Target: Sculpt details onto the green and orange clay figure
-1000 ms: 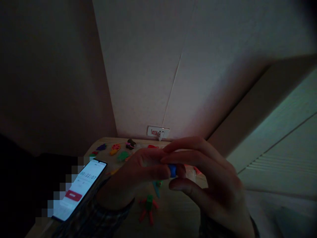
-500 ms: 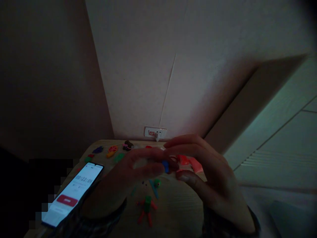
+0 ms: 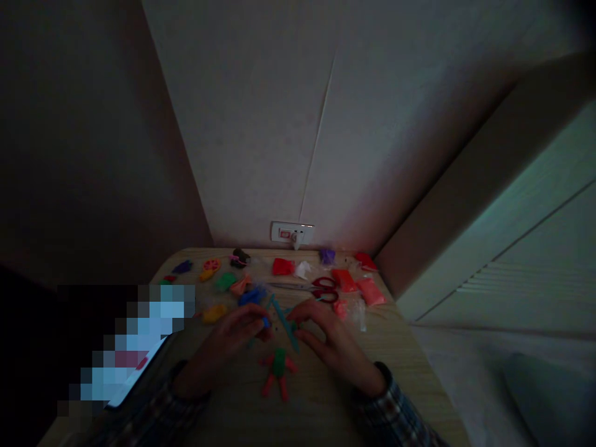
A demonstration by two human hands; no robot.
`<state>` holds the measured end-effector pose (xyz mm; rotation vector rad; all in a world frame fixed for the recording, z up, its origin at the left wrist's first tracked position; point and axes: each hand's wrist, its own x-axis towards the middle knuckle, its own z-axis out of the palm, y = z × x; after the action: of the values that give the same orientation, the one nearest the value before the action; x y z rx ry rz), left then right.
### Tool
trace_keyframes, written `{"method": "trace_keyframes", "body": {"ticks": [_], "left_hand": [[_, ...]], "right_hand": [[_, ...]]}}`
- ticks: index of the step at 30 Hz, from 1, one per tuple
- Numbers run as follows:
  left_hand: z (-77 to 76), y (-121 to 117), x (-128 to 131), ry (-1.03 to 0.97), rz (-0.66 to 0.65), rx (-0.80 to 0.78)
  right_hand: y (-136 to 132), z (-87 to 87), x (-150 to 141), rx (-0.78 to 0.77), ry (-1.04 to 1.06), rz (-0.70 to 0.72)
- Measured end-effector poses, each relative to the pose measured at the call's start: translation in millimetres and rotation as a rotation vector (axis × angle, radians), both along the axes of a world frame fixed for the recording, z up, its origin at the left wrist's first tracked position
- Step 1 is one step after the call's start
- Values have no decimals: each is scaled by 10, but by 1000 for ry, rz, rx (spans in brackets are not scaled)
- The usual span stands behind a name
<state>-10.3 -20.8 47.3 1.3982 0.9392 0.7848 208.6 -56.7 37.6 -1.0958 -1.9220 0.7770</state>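
The room is dim. My left hand (image 3: pixel 223 344) rests low over the wooden table (image 3: pixel 400 372), its fingertips pinched on a small blue clay piece (image 3: pixel 266 322). My right hand (image 3: pixel 328 338) lies beside it, fingers curled near a thin teal strip (image 3: pixel 285 321) and a small green bit; whether it grips them I cannot tell. Just in front of both hands lies a clay figure (image 3: pixel 278 371) with a green body and red limbs.
Red-handled scissors (image 3: pixel 316 288) lie behind the hands. Red clay packets (image 3: pixel 358 287) and clear bags sit at the right. Several small colourful clay shapes (image 3: pixel 212 267) line the back left. A lit phone (image 3: pixel 139 366) leans at the left. A wall socket (image 3: pixel 292 233) is behind the table.
Both hands have dropped from close to the camera down to the table, still with the blue piece. The view has tilted down, showing the scissors and packets.
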Motion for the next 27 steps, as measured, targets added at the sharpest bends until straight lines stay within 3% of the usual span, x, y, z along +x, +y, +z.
{"method": "trace_keyframes", "body": {"ticks": [3, 11, 17, 27], "left_hand": [[-40, -2, 21, -50, -16, -114], [-94, 1, -13, 126, -29, -49], [-216, -41, 20, 55, -49, -87], [-252, -70, 42, -38, -160, -187]], "right_hand": [[24, 8, 19, -38, 46, 2], [-72, -89, -2, -102, 10, 59], [-137, -115, -50, -62, 33, 34], [-142, -81, -128, -108, 109, 120]]}}
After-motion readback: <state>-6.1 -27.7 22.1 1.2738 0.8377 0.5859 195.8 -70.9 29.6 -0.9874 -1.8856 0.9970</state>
